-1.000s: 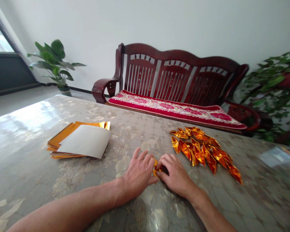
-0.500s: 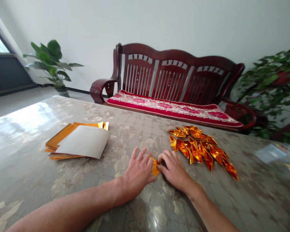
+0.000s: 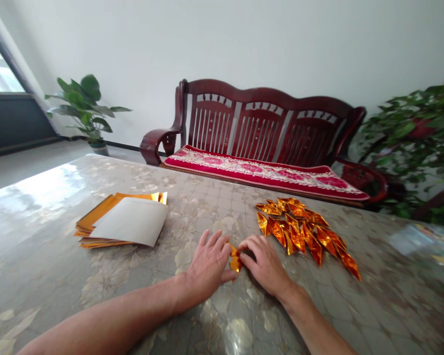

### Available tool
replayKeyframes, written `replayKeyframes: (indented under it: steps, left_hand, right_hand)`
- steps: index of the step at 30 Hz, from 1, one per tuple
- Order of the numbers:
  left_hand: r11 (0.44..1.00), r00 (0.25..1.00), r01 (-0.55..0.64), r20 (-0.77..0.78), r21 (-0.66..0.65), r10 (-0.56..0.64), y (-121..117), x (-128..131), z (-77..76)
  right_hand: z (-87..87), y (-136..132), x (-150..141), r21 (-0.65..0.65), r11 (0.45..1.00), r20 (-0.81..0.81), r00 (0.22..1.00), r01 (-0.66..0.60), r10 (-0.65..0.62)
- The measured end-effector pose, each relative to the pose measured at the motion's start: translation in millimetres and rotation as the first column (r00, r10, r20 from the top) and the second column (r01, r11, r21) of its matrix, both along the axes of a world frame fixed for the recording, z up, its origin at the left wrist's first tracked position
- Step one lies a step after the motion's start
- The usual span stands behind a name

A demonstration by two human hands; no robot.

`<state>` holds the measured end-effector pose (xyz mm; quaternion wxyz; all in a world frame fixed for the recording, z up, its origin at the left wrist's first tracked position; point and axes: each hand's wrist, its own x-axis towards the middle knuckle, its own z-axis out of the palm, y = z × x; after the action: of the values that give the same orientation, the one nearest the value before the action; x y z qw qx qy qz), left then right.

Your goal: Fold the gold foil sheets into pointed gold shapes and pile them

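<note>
My left hand (image 3: 207, 265) and my right hand (image 3: 265, 265) meet on the table top, both pinching a small folded piece of gold foil paper (image 3: 236, 260) between their fingertips. The left hand's fingers lie partly spread on the surface while its thumb presses the piece. The right hand's fingers curl over the piece from the right. Just beyond the right hand lies a heap of several folded gold foil pieces (image 3: 304, 232). A stack of flat gold foil sheets (image 3: 124, 224), the top one white side up, sits to the left of my left hand.
The table (image 3: 40, 207) has a glossy floral patterned cover. Behind it stands a dark wooden bench (image 3: 266, 128) with a red cushion. A potted plant (image 3: 84, 106) is at the back left, and leafy plants (image 3: 414, 143) at the right.
Both hands stay together on the small gold piece, the fingers shifting slightly on it. The camera has tilted a little, so everything sits lower in the picture.
</note>
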<state>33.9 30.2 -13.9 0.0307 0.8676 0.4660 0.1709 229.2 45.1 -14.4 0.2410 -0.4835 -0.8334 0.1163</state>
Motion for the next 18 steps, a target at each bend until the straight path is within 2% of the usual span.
replayKeyframes:
  steps: [5,9,13,18]
  left_hand:
    - [0.999,1.0,0.012,0.025,0.04,-0.013,1.8,-4.2,-4.4]
    - [0.989,0.992,0.116,0.033,0.09,-0.119,3.7,-5.0,-9.8]
    - [0.969,0.972,0.232,-0.065,0.087,-0.227,2.7,-0.7,-13.3]
    - [0.961,0.966,0.232,-0.149,0.153,-0.21,0.5,-0.8,-18.2]
  right_hand:
    - [2.5,-1.8,-4.6,0.034,0.999,0.059,0.998,-0.013,0.011]
    - [0.6,-0.4,-5.8,0.065,0.997,0.071,0.997,-0.035,0.031]
    - [-1.1,-0.5,-5.1,0.123,0.99,0.1,0.993,-0.073,0.061]
    - [0.0,-2.3,-3.6,0.172,0.972,0.149,0.979,-0.161,0.135]
